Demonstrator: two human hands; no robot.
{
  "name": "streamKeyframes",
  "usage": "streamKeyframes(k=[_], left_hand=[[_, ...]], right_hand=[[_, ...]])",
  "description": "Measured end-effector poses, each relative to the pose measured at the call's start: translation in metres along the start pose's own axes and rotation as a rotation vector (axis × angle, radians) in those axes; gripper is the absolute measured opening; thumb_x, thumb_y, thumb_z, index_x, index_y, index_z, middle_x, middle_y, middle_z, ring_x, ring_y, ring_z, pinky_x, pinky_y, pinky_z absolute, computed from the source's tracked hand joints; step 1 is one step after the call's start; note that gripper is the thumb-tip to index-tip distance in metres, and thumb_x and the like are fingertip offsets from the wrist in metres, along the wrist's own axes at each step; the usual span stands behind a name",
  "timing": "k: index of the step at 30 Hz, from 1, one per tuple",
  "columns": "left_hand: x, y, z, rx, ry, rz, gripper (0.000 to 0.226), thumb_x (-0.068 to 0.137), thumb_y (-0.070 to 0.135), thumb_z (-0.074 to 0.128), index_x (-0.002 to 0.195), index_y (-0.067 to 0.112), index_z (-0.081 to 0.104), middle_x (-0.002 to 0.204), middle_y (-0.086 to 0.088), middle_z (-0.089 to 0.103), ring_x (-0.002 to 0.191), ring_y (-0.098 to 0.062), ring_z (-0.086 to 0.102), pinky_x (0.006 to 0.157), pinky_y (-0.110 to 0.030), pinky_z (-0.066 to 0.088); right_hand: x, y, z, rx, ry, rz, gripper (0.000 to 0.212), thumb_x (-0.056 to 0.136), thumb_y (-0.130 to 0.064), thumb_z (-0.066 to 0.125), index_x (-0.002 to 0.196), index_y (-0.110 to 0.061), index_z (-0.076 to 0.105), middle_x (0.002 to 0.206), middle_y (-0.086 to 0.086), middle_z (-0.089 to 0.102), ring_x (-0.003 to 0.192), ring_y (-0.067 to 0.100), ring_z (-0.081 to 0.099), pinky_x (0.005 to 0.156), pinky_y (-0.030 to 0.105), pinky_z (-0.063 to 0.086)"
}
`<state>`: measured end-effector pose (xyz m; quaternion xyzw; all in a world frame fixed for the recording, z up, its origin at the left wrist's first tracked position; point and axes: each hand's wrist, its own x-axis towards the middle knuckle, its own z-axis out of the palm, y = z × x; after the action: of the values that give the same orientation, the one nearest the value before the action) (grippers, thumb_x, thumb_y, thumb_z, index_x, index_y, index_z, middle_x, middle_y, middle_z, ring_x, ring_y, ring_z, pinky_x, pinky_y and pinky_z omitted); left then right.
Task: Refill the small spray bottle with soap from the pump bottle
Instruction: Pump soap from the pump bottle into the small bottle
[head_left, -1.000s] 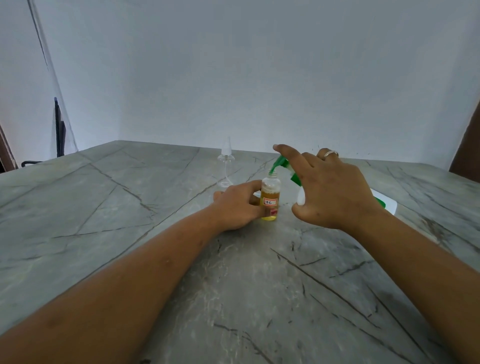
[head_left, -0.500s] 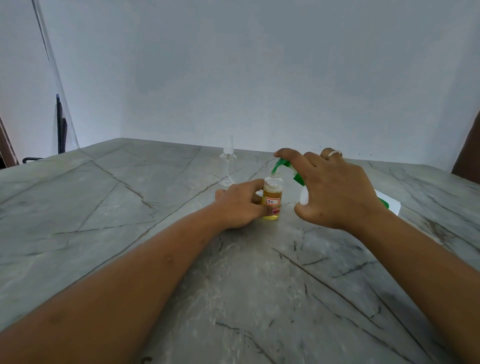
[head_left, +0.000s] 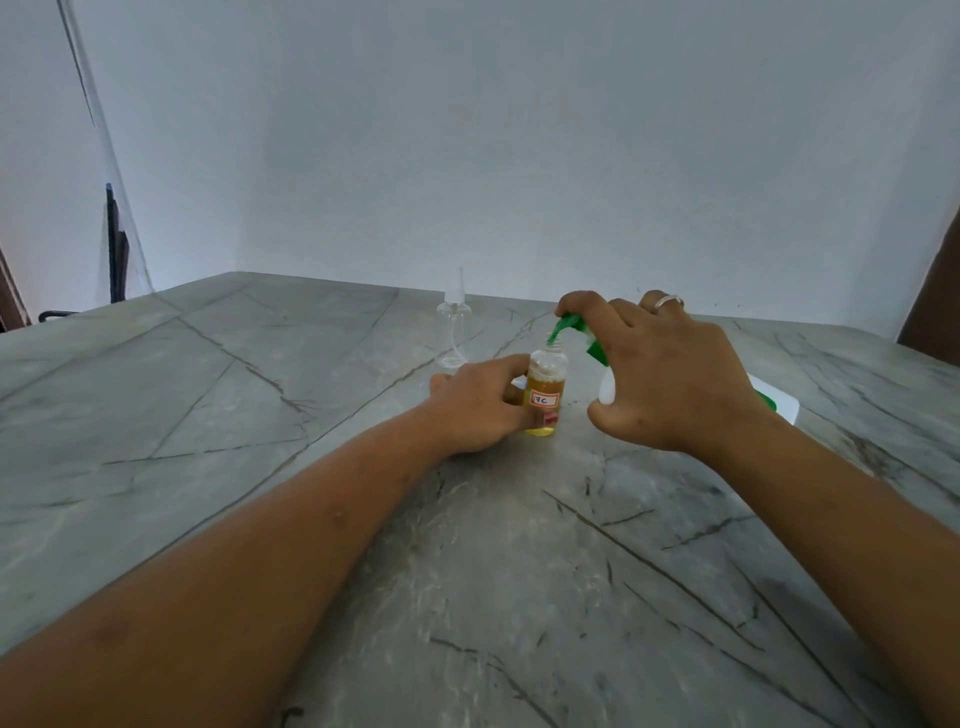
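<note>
A small clear spray bottle (head_left: 545, 387) stands uncapped on the marble table, holding yellow-orange soap and bearing a small red-edged label. My left hand (head_left: 480, 405) grips it from the left side. My right hand (head_left: 670, 379) holds the white pump bottle (head_left: 605, 389), which is tilted; most of its body is hidden behind the hand. My right index finger presses down on the green pump head (head_left: 569, 325), whose nozzle sits just over the small bottle's open neck. A ring shows on one right finger.
The clear spray cap with its dip tube (head_left: 454, 322) stands behind the hands on the grey marble table (head_left: 260, 467). A white wall closes the far edge. A dark object (head_left: 117, 244) leans at the far left.
My right index finger has pushed the green pump head down, and the nozzle has dropped closer to the small bottle's neck. My left hand stays on the bottle.
</note>
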<state>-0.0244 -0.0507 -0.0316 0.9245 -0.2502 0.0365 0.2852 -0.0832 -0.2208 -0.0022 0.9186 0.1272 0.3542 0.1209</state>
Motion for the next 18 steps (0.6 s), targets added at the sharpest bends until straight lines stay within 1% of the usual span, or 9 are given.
streamKeyframes(k=[3,6,9,13,16,18], left_hand=[[0.0007,0.0002,0.0004,0.002,0.007,0.002,0.060,0.087,0.051,0.056,0.140,0.036,0.034,0.130,0.001,0.059,0.121,-0.022,0.051,0.108,-0.050,0.030],[0.0013,-0.0014,0.0020,0.001,0.014,-0.006,0.060,0.086,0.052,0.056,0.139,0.037,0.034,0.130,0.002,0.059,0.120,-0.022,0.051,0.108,-0.050,0.030],[0.0023,-0.0027,0.0013,-0.024,0.003,-0.009,0.060,0.086,0.052,0.057,0.139,0.036,0.035,0.131,0.001,0.058,0.121,-0.023,0.051,0.108,-0.051,0.030],[0.0019,-0.0030,0.0012,-0.019,0.002,-0.010,0.060,0.087,0.051,0.056,0.140,0.035,0.034,0.134,0.001,0.055,0.124,-0.023,0.049,0.109,-0.051,0.029],[0.0030,-0.0036,0.0009,-0.023,-0.004,-0.002,0.060,0.086,0.051,0.056,0.140,0.035,0.034,0.134,0.002,0.055,0.124,-0.022,0.049,0.109,-0.051,0.029],[0.0033,-0.0039,0.0007,-0.022,-0.006,0.003,0.061,0.086,0.051,0.056,0.140,0.035,0.033,0.134,0.002,0.056,0.124,-0.022,0.049,0.108,-0.051,0.030]], right_hand=[[0.0011,0.0006,-0.0002,0.001,-0.002,-0.001,0.076,0.066,-0.042,0.065,0.127,-0.034,0.021,0.104,-0.002,0.060,0.096,0.024,0.050,0.059,0.027,0.040],[0.0000,-0.0002,0.0006,0.013,-0.005,0.003,0.078,0.065,-0.043,0.066,0.127,-0.035,0.019,0.106,-0.003,0.060,0.097,0.024,0.051,0.060,0.029,0.042],[0.0007,-0.0020,-0.0003,-0.015,-0.005,-0.009,0.085,0.066,-0.043,0.065,0.133,-0.037,0.014,0.109,-0.003,0.059,0.099,0.024,0.050,0.061,0.029,0.044],[-0.0006,-0.0023,-0.0007,-0.028,-0.019,-0.004,0.093,0.069,-0.045,0.063,0.142,-0.037,0.006,0.110,-0.004,0.058,0.098,0.023,0.049,0.061,0.028,0.040],[0.0006,-0.0016,-0.0027,-0.015,-0.013,-0.004,0.098,0.070,-0.048,0.062,0.143,-0.038,-0.002,0.113,-0.004,0.057,0.101,0.023,0.049,0.064,0.029,0.046],[0.0001,-0.0019,-0.0036,-0.016,-0.016,-0.002,0.099,0.071,-0.048,0.062,0.144,-0.039,-0.004,0.114,-0.003,0.057,0.102,0.024,0.049,0.066,0.031,0.049]])
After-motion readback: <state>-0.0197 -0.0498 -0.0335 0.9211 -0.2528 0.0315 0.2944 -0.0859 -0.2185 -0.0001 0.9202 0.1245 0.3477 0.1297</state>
